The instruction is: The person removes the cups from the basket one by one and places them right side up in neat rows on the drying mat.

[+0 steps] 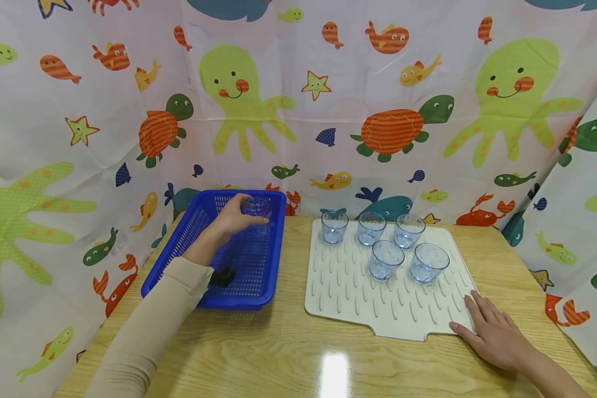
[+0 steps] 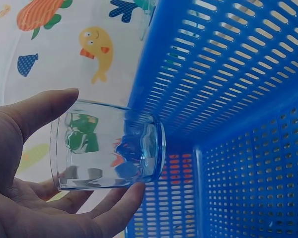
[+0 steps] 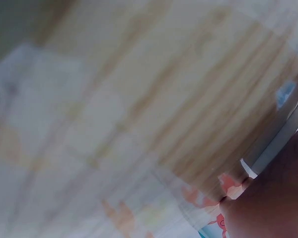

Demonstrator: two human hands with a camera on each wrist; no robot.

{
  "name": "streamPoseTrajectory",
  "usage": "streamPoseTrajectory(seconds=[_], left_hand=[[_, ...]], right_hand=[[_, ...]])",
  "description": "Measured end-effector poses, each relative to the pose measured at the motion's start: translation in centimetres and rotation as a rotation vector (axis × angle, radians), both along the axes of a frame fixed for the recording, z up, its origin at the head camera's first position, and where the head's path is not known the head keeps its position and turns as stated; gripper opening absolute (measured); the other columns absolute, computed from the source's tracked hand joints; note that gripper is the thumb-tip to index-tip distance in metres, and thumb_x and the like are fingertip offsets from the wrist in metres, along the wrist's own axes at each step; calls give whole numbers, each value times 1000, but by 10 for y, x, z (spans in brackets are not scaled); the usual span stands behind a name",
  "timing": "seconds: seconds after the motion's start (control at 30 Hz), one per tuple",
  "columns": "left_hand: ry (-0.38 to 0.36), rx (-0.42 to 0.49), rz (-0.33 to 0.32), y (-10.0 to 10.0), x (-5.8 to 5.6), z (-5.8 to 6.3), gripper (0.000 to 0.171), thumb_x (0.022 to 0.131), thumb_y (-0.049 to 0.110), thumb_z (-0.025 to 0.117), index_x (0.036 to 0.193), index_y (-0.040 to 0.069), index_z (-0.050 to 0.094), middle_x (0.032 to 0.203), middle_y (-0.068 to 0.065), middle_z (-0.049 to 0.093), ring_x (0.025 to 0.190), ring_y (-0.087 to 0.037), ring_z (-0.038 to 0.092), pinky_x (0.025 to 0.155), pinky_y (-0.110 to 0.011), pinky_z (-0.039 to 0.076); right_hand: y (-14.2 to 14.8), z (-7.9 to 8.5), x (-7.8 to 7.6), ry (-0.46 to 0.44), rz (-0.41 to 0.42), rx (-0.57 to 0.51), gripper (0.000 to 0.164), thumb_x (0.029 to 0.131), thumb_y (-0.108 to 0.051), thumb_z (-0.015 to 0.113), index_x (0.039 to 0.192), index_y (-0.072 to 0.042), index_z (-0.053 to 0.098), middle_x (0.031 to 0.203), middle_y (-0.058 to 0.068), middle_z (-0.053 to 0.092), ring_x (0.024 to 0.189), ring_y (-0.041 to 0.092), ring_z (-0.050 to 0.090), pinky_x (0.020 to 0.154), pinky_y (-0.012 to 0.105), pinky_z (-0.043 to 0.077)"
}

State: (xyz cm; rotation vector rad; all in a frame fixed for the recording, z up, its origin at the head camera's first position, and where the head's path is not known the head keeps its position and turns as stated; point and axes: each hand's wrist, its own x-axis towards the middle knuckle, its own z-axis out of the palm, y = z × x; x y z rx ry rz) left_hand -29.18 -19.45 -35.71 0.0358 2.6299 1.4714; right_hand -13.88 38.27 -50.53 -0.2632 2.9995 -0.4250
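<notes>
My left hand grips a clear drinking glass over the far end of a blue plastic basket. In the left wrist view the thumb lies on one side of the glass and the fingers on the other, with the basket's slotted wall close behind. On the right, my right hand rests at the right edge of a pale drying mat, fingers extended. The right wrist view shows only part of that hand, beside the mat's edge.
Several clear glasses stand upright on the mat, three in a back row and two in front, including a front-right glass. A small dark object shows by the left cuff. Behind the wooden table hangs a sea-animal curtain.
</notes>
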Motion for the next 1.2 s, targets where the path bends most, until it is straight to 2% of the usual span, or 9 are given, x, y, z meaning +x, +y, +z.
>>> streamPoseTrajectory(seconds=[0.37,0.6,0.83,1.1,1.2], left_hand=[[23,1,-30,6,8,5,90,88,27,82,158,8,29,154,-16,42,144,-40,36,114,-58,36],[46,-12,-51,13,12,10,90,88,27,82,158,6,29,154,-18,43,143,-41,38,114,-59,36],[48,-8,-48,16,13,14,90,87,26,83,158,8,31,155,-16,42,144,-40,37,114,-59,36],[45,21,-65,19,17,20,93,86,28,84,159,9,29,162,-15,33,150,-39,27,117,-60,32],[50,33,-85,23,19,23,93,86,27,84,159,9,30,161,-14,36,149,-38,30,117,-59,32]], right_hand=[[0,-1,1,5,1,7,93,102,-57,51,153,17,24,156,43,20,140,64,18,104,82,13],[1,-2,0,-3,-1,4,94,102,-58,50,154,16,22,156,43,18,140,64,17,104,82,12],[2,-2,-2,-1,1,7,94,102,-58,50,154,16,23,156,43,19,140,64,17,104,82,12],[2,-1,-1,-1,5,6,94,102,-57,50,153,16,23,156,43,19,140,64,17,104,82,12],[1,-1,-1,-4,5,3,94,102,-58,50,154,16,23,156,43,19,140,64,17,104,82,12]])
